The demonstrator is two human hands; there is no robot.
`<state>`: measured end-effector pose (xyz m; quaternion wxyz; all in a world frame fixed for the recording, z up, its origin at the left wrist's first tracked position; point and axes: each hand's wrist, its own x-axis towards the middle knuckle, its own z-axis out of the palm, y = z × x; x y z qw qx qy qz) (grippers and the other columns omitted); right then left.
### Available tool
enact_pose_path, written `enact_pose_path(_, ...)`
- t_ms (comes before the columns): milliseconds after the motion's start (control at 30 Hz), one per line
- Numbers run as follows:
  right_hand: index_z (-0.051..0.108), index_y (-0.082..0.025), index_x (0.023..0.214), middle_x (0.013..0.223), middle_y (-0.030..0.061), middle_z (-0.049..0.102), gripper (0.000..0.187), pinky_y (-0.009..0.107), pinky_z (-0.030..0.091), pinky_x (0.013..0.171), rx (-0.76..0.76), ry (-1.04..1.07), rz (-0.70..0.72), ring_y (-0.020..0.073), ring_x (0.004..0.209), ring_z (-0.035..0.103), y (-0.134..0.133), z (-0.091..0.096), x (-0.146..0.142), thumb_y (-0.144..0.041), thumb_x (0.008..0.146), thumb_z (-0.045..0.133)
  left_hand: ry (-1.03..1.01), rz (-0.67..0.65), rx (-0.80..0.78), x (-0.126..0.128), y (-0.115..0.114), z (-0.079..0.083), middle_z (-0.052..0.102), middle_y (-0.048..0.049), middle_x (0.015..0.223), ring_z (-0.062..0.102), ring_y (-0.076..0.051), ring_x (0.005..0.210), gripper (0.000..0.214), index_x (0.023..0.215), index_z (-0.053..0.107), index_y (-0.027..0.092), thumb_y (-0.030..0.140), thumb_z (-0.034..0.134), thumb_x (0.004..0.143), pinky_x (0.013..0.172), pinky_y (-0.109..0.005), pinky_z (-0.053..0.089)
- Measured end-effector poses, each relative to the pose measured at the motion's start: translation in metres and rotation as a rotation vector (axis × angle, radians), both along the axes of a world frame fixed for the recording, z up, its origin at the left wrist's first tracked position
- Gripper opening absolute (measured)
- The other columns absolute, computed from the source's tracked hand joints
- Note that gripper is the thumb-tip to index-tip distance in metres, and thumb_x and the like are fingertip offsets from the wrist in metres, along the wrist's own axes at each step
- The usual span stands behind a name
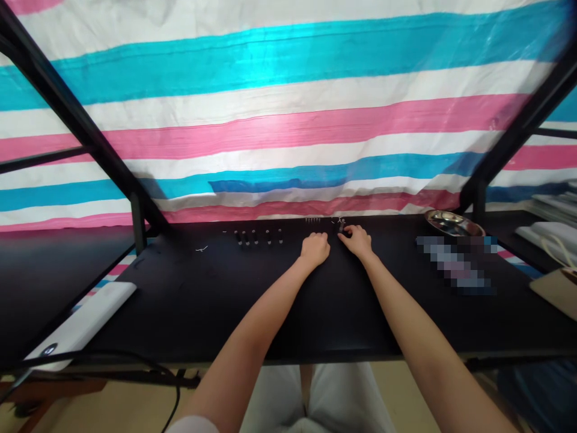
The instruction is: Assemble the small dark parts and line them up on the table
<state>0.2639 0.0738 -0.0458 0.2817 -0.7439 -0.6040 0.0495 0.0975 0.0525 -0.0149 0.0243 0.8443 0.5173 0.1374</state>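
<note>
My left hand (pixel 315 248) rests on the black table with its fingers curled in; whatever it may hold is hidden. Beside it, my right hand (pixel 358 242) has its thumb and fingertips at a small dark cylindrical piece (pixel 341 226), apparently pinching it. Thin pale bits (pixel 334 221) lie by that piece. A row of small metal pins (pixel 312 219) is at the table's far edge, just beyond my left hand. Left of the hands, several small dark cylinders with light ends (pixel 253 237) stand or lie in a row; which, I cannot tell.
A shiny metal dish (pixel 454 224) sits at the back right, with a blurred patch in front of it. A white power strip (pixel 90 322) lies at the left edge, with a black cable (pixel 135 356) nearby. Pale wire scraps (pixel 201 248) lie left. Black frame bars (pixel 90 141) slope up at both sides.
</note>
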Motion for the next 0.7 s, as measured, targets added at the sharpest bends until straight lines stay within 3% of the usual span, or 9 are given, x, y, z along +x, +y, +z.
enact_pose_path(267, 0.061, -0.021, 0.09, 0.091, 0.0028, 0.059, 0.037, 0.028, 0.034, 0.069, 0.03, 0.038, 0.073, 0.0188, 0.088, 0.054, 0.022, -0.005, 0.01, -0.051, 0.068, 0.061, 0.02, -0.006, 0.07, 0.017, 0.02, -0.005, 0.061, -0.0135, 0.096, 0.054, -0.024, 0.093, 0.022, 0.095, 0.057, 0.012, 0.018, 0.039, 0.083, 0.08, -0.037, 0.04)
enact_pose_path(367, 0.061, -0.021, 0.089, 0.089, 0.0018, 0.059, 0.036, 0.027, 0.033, 0.067, 0.038, 0.047, 0.103, 0.0176, 0.086, 0.054, 0.026, -0.006, 0.013, -0.05, 0.068, 0.061, 0.009, 0.001, 0.099, 0.02, 0.024, -0.007, 0.061, -0.0135, 0.094, 0.054, -0.024, 0.092, 0.027, 0.103, 0.054, 0.01, 0.017, 0.039, 0.082, 0.081, -0.037, 0.038)
enact_pose_path(533, 0.062, -0.021, 0.087, 0.086, 0.0012, 0.058, 0.033, 0.026, 0.032, 0.064, 0.05, 0.036, 0.124, 0.0167, 0.082, 0.055, 0.029, -0.007, 0.015, -0.049, 0.07, 0.059, -0.015, -0.02, 0.128, 0.021, 0.026, -0.01, 0.06, -0.01, 0.1, 0.054, -0.023, 0.093, 0.056, 0.136, 0.027, 0.017, 0.019, 0.04, 0.082, 0.08, -0.035, 0.037)
enact_pose_path(700, 0.062, -0.021, 0.088, 0.085, 0.0013, 0.058, 0.033, 0.026, 0.031, 0.062, 0.061, 0.009, 0.125, 0.017, 0.082, 0.055, 0.027, -0.006, 0.014, -0.049, 0.071, 0.059, 0.03, -0.038, 0.09, 0.021, 0.027, -0.011, 0.058, -0.0087, 0.103, 0.055, -0.022, 0.094, 0.059, 0.14, 0.019, 0.026, 0.018, 0.037, 0.084, 0.081, -0.035, 0.035)
